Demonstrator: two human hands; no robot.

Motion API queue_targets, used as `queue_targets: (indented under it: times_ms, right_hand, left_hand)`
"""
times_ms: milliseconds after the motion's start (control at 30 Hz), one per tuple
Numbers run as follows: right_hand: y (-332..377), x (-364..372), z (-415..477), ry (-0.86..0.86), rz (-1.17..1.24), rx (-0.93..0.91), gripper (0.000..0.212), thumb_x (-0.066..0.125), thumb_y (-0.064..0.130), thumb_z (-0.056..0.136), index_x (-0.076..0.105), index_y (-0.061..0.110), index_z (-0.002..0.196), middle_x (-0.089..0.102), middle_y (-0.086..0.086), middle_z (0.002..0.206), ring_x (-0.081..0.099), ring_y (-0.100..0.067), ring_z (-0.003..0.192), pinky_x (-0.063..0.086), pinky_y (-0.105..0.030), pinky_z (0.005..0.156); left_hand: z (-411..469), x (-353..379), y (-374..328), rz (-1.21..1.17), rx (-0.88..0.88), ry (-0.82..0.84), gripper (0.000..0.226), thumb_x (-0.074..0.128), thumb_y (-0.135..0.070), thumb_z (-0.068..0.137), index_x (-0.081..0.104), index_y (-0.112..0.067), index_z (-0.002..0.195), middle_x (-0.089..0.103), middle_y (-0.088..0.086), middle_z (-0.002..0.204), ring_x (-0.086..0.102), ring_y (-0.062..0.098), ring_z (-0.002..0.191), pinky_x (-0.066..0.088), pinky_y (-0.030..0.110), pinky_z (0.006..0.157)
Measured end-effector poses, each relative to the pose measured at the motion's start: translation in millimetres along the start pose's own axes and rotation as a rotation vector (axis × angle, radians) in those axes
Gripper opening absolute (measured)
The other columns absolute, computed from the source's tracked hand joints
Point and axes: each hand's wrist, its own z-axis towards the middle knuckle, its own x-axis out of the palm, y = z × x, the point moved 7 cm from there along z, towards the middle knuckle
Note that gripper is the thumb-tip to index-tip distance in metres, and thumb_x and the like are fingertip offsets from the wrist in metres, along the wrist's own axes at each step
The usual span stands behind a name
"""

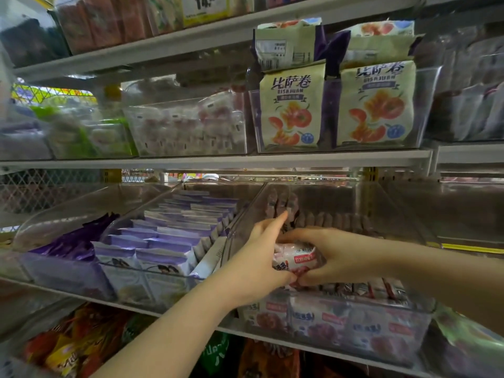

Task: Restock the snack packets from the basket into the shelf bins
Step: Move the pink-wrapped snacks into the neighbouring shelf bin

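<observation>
A small pink-and-white snack packet point(296, 260) is held between both hands over a clear plastic shelf bin point(362, 327) on the middle shelf. My left hand point(256, 257) grips the packet's left side, its index finger stretched up along the bin's left wall. My right hand point(335, 255) is closed on the packet's right side from above. Rows of similar red-and-white packets point(327, 320) stand upright in the bin's front part. The basket is out of view.
To the left, a clear bin holds lilac packets point(163, 236), and beyond it a bin of purple foil bags point(73, 241). The shelf above carries cream bags with tomato pictures point(293, 110). Orange and green bags point(73, 345) fill the shelf below.
</observation>
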Motion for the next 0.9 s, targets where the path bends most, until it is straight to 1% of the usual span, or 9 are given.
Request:
queue_targets:
  times_ms: [67,167,267,367,467,600,700,833,900]
  right_hand:
    - [3.7,1.9,2.6,-0.015,0.016,-0.015,0.066,0.074,0.034,0.079,0.041,0.034,0.137,0.059,0.013,0.109,0.059,0.01,0.078,0.046,-0.009,0.061]
    - [1.5,-8.3,0.7,-0.075,0.02,0.016,0.062,0.074,0.032,0.077,0.047,0.03,0.133,0.064,0.013,0.098,0.062,0.007,0.075,0.049,-0.011,0.061]
    - [-16.5,-33.5,-6.7,-0.188,0.011,0.125,0.057,0.073,0.035,0.075,0.051,0.032,0.128,0.068,0.01,0.09,0.065,0.005,0.072,0.055,-0.018,0.063]
    - [-48.0,-58.1,-1.5,-0.296,-0.152,0.331,0.054,0.071,0.039,0.075,0.053,0.032,0.125,0.067,0.008,0.102,0.065,-0.008,0.084,0.057,-0.031,0.078]
    - [-75.2,-74.4,24.8,-0.328,-0.38,0.501,0.051,0.064,0.038,0.08,0.051,0.023,0.127,0.061,-0.005,0.117,0.057,-0.022,0.094,0.052,-0.032,0.083]
    - [-96.8,-75.3,62.2,-0.439,-0.339,0.623,0.061,0.058,0.042,0.083,0.04,0.018,0.136,0.051,-0.013,0.133,0.052,-0.032,0.117,0.048,-0.04,0.095]
    - [-91.9,-46.2,91.2,-0.377,-0.371,0.51,0.071,0.063,0.046,0.081,0.034,0.021,0.14,0.042,-0.012,0.142,0.047,-0.034,0.125,0.045,-0.044,0.1]
    - [-83.5,-45.5,93.4,-0.09,-0.275,0.363,0.1,0.08,0.052,0.065,0.028,0.027,0.148,0.036,0.001,0.151,0.036,-0.024,0.137,0.03,-0.041,0.114]
    - [-82.5,-55.2,88.8,-0.055,-0.311,0.328,0.094,0.078,0.047,0.071,0.029,0.027,0.149,0.035,0.0,0.152,0.035,-0.022,0.137,0.027,-0.041,0.115]
  left_hand:
    - [-1.8,-2.5,-2.9,0.059,0.015,-0.022,0.099,0.072,-0.022,0.084,0.0,-0.049,0.147,0.011,-0.03,0.144,0.043,0.001,0.116,0.048,0.01,0.082]
    - [-12.3,-16.9,-16.5,0.266,0.117,-0.132,0.086,0.067,-0.031,0.087,0.007,-0.047,0.147,0.018,-0.028,0.143,0.037,-0.009,0.113,0.036,-0.002,0.075]
    - [-30.9,-44.5,-34.4,0.521,0.29,-0.341,0.056,0.059,-0.031,0.091,0.034,-0.039,0.14,0.044,-0.019,0.131,0.049,-0.001,0.109,0.04,0.011,0.081]
    - [-36.7,-67.6,-26.6,0.585,0.278,-0.472,0.039,0.056,-0.025,0.091,0.052,-0.029,0.129,0.056,-0.014,0.116,0.054,0.005,0.105,0.044,0.026,0.088]
    - [-30.9,-67.4,-4.2,0.573,0.192,-0.414,0.036,0.052,-0.03,0.094,0.049,-0.032,0.13,0.048,-0.015,0.124,0.047,0.005,0.113,0.04,0.026,0.094]
    - [-32.2,-54.2,10.9,0.628,0.177,-0.332,0.034,0.048,-0.04,0.094,0.047,-0.038,0.128,0.032,-0.021,0.131,0.048,0.001,0.085,0.034,0.017,0.071]
    - [-34.4,-53.5,17.2,0.643,0.163,-0.283,0.031,0.047,-0.042,0.094,0.047,-0.04,0.126,0.026,-0.024,0.136,0.045,0.001,0.074,0.031,0.017,0.065]
    - [-32.5,-55.7,16.4,0.652,0.18,-0.241,0.031,0.046,-0.042,0.095,0.047,-0.039,0.126,0.026,-0.022,0.137,0.044,0.002,0.065,0.03,0.015,0.06]
    - [-31.5,-56.7,14.5,0.667,0.187,-0.242,0.032,0.047,-0.041,0.095,0.048,-0.038,0.127,0.028,-0.02,0.137,0.04,-0.001,0.057,0.024,0.01,0.053]
